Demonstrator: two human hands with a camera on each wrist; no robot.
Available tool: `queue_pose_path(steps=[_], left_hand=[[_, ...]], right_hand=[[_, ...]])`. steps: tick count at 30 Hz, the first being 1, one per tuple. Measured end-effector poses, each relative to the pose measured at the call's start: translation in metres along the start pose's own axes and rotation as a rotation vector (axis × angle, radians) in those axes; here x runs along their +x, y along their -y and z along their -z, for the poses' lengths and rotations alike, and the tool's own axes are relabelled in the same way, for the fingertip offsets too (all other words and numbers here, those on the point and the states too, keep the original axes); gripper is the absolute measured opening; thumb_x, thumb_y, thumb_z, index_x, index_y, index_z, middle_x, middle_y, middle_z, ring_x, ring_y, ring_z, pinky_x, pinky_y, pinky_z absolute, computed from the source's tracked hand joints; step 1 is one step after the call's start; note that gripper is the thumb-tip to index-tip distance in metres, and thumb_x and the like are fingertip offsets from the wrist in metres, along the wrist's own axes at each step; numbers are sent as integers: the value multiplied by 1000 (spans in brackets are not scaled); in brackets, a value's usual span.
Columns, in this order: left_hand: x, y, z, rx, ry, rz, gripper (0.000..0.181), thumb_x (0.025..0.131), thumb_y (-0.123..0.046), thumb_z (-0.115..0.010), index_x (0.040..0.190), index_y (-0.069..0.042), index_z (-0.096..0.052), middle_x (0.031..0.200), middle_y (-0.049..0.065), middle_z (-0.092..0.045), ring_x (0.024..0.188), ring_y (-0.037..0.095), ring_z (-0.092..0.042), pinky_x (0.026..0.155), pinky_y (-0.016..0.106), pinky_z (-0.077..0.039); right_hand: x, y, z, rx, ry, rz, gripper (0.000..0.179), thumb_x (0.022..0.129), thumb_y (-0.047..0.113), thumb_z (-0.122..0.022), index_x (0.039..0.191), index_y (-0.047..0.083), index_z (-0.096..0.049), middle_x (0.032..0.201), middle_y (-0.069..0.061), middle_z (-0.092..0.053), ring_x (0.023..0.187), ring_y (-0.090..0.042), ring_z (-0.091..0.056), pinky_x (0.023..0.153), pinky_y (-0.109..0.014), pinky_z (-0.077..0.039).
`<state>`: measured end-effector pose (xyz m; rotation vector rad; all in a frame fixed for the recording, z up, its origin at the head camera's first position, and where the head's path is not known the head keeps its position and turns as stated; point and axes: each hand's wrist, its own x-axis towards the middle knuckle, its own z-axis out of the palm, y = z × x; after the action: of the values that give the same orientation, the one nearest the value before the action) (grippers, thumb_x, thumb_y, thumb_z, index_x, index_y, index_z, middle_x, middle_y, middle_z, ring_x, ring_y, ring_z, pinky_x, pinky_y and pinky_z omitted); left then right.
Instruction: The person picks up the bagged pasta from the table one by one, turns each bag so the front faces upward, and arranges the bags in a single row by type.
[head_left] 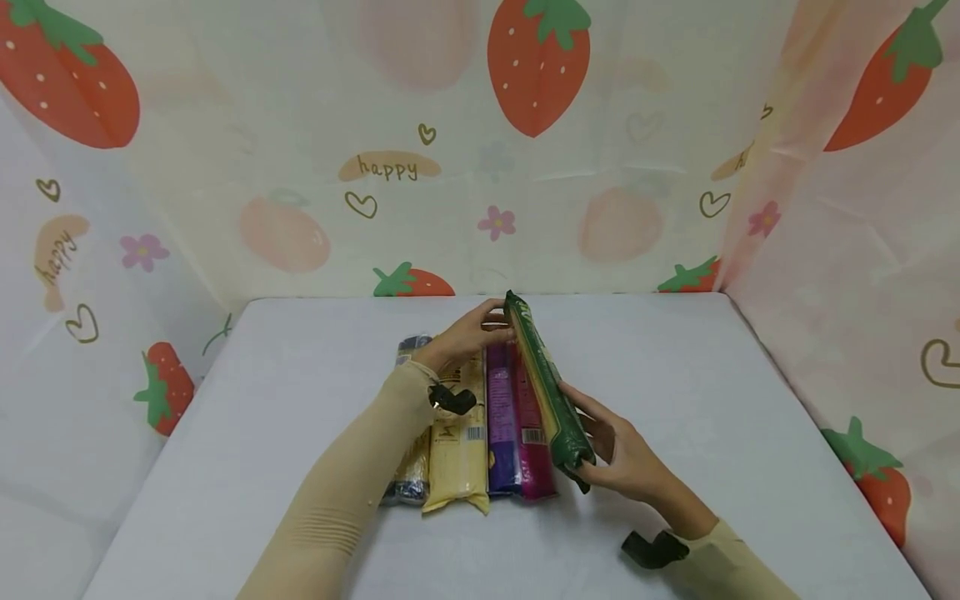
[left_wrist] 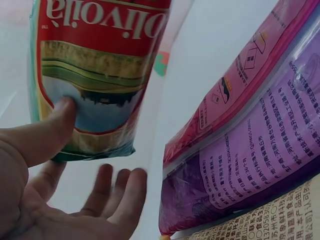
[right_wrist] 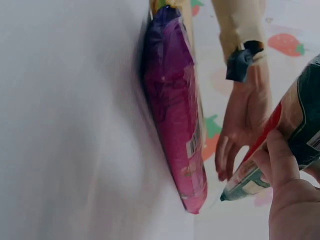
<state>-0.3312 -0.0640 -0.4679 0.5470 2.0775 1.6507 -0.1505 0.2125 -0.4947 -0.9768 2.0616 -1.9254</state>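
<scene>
A long green noodle packet (head_left: 551, 392), with a red "olivoilà" front (left_wrist: 100, 55), is raised at a slant over the right end of a row of packets. My left hand (head_left: 468, 333) is at its far end; thumb over the front, index finger passing behind, other fingers spread free. Near the lower end, my right hand (head_left: 618, 450) grips it between thumb and fingers. Below lie a magenta packet (head_left: 534, 450), a purple packet (head_left: 502, 425), a cream packet (head_left: 457, 467) and a dark-ended clear packet (head_left: 411, 479), side by side. The left forearm partly covers the last two.
The packets lie on a white-covered table (head_left: 285, 367). Strawberry-print cloth (head_left: 450, 100) stands behind it and along both sides. Each wrist wears a black strap mount (head_left: 654, 550).
</scene>
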Motion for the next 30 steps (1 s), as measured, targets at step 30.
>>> queue_pose_path(steps=[30], left_hand=[[-7, -2, 0, -289, -104, 83, 79, 110, -29, -66, 172, -16, -20, 169, 25, -34, 147, 44, -49, 119, 53, -45]], right_hand=[[4, 9, -3, 33, -49, -11, 91, 94, -13, -71, 171, 4, -25, 165, -30, -39, 140, -15, -57, 100, -33, -60]])
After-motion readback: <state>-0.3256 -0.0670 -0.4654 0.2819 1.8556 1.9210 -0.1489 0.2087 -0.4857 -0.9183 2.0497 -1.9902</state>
